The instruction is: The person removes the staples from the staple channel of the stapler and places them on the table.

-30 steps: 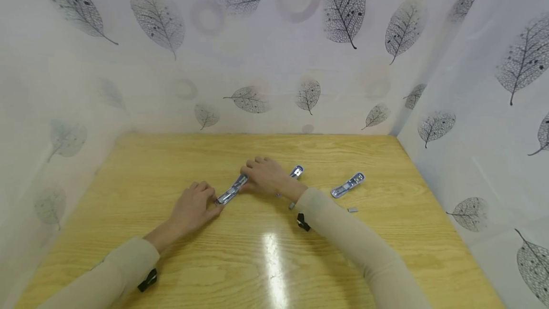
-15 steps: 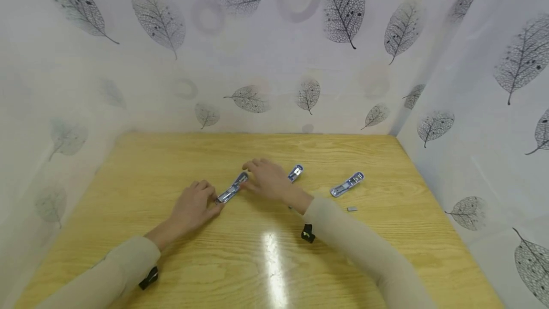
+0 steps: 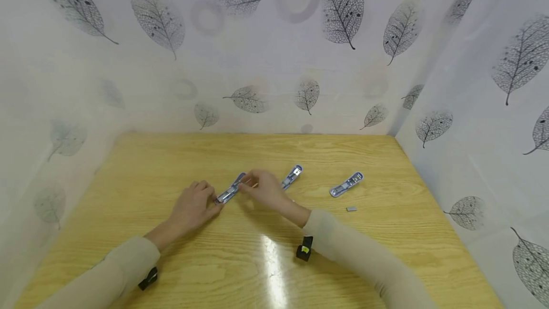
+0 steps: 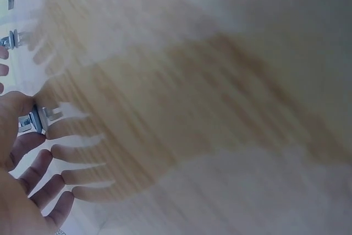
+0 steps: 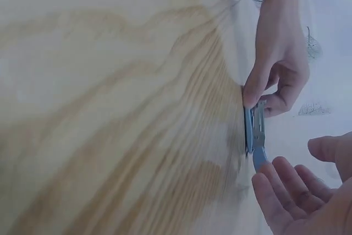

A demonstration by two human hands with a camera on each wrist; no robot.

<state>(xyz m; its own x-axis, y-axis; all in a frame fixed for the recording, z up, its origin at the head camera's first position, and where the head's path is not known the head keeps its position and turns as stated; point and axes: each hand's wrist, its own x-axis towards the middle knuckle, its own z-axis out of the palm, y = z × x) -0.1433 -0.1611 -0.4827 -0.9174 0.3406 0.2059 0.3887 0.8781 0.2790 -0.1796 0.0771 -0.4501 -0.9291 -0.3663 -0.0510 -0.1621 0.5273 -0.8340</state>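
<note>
My left hand (image 3: 192, 208) pinches the near end of a slim, clear-and-blue case with metal parts inside (image 3: 230, 191), low over the table. Its thumb and index finger hold the case's end in the left wrist view, while the other fingers rest against the tabletop. At the far end hovers my right hand (image 3: 267, 191), partly covering the case in the head view. From the right wrist, its fingers (image 5: 281, 186) look loosely bent, with fingertips right at the case's blue end (image 5: 259, 158) and the thumb (image 5: 323, 148) held apart.
Two similar slim cases lie to the right, one just beyond my right hand (image 3: 293, 176) and one farther over (image 3: 346, 185). A small grey piece (image 3: 351, 209) lies below the farther one. Leaf-patterned sheets (image 3: 274, 61) enclose the wooden table (image 3: 206, 256).
My right hand has let go of the case's far end, drawn back a little, then brought its fingertips near it again. My left hand has stayed in place, holding the near end.
</note>
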